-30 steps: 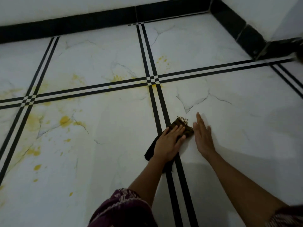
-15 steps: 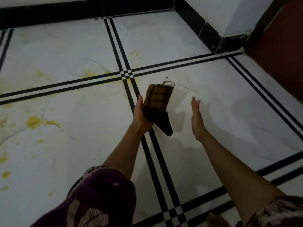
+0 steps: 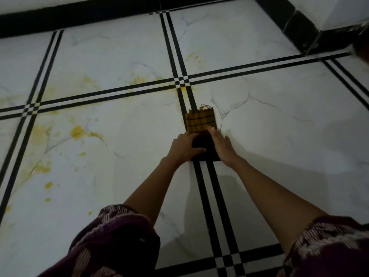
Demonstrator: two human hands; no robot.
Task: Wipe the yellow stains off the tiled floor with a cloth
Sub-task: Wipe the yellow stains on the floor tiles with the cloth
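A folded yellow-and-black checked cloth (image 3: 200, 121) with a dark near half lies flat on the black double stripe of the white tiled floor (image 3: 269, 136). My left hand (image 3: 184, 145) grips its near left edge, thumb across the dark part. My right hand (image 3: 221, 143) lies along the cloth's right edge, fingers straight and pressing on it. Yellow stains (image 3: 77, 131) spread over the tile to the left, with more yellow stains (image 3: 182, 89) just beyond the cloth at the stripe crossing and small yellow spots (image 3: 193, 56) on the far tile.
A black skirting (image 3: 79, 16) runs along the far wall, and a wall corner (image 3: 303, 29) juts in at the top right. Black double stripes (image 3: 209, 196) cross the floor. My patterned purple sleeves (image 3: 119, 242) fill the bottom edge.
The cloth, lifted off the floor in my left hand half a second ago, is now laid flat on the stripe. My right hand has come in onto its right edge.
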